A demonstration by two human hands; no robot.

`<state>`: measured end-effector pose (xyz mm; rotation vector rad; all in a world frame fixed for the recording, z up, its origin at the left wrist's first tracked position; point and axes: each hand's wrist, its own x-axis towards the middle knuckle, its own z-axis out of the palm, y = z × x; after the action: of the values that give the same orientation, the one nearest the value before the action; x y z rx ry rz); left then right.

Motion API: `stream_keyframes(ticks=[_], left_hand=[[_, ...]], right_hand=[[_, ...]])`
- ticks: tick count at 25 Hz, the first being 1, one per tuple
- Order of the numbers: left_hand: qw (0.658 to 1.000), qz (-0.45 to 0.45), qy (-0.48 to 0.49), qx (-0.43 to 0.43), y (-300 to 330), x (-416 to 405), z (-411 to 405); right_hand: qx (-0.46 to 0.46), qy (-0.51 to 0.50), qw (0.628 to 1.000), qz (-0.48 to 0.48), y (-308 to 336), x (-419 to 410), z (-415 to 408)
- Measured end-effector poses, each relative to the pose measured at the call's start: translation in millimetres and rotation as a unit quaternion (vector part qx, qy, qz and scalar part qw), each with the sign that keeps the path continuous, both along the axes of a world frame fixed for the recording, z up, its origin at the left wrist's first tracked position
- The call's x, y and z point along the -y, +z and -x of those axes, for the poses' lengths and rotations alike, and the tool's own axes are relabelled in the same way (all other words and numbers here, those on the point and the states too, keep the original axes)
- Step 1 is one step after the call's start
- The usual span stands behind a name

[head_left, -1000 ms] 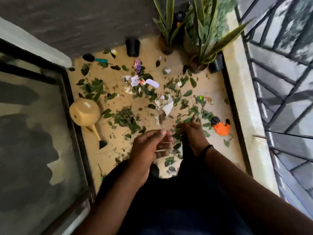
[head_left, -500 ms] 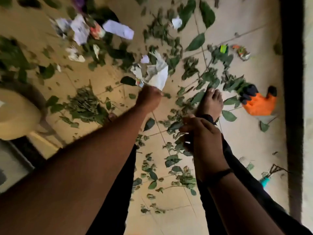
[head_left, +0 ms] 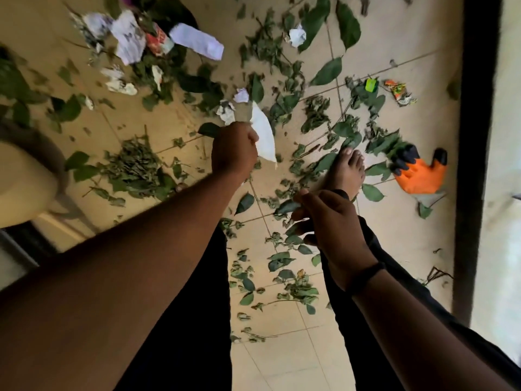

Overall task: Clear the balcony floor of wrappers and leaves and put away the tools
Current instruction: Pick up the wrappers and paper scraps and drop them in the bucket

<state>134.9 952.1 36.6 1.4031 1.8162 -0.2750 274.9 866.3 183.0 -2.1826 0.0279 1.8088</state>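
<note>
Paper is now off the floor: the left hand [head_left: 234, 149], which a moment ago only reached it, grips a white wrapper [head_left: 263, 136], creased and limp, jutting past its knuckles. Right hand [head_left: 328, 221] pinches green leaves [head_left: 286, 207]. Far more litter lies beyond both hands, so clearing has barely started.

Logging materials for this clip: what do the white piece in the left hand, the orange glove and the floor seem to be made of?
White piece gripped by the left hand: probably paper or thin plastic, matte, with creased edges. Orange glove: looks like knit fabric with dark, likely rubber-coated fingertips. Floor: beige tile, faintly glossy, with visible grout lines.
</note>
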Motion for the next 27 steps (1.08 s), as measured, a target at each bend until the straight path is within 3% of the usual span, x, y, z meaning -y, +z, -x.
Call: stream_keyframes(ticks=[6,9,13,16,19,22,25,27], left_hand=[[0.983,-0.026,0.178,0.029,48,25,24],[0.982,-0.040,0.183,0.028,64,38,21],[0.991,-0.053,0.117,-0.048,95,52,12],[0.982,0.031,0.182,0.046,124,62,2],[0.968,0.081,0.179,0.158,142,75,-1],[0.953,0.068,0.230,0.187,137,81,5],[0.962,0.050,0.241,0.118,131,88,-2],[0.967,0.098,0.230,0.050,6,135,43]], right_hand=[[0.010,0.061,0.998,-0.009,-10,16,10],[0.026,0.095,0.995,-0.005,-13,24,14],[0.039,0.177,0.983,-0.032,-14,31,21],[0.054,0.320,0.940,-0.102,-5,36,28],[0.091,0.357,0.910,-0.190,-1,33,29],[0.172,0.394,0.885,-0.179,-3,27,23],[0.165,0.408,0.889,-0.125,-11,29,22],[0.166,0.374,0.907,-0.098,-13,30,21]])
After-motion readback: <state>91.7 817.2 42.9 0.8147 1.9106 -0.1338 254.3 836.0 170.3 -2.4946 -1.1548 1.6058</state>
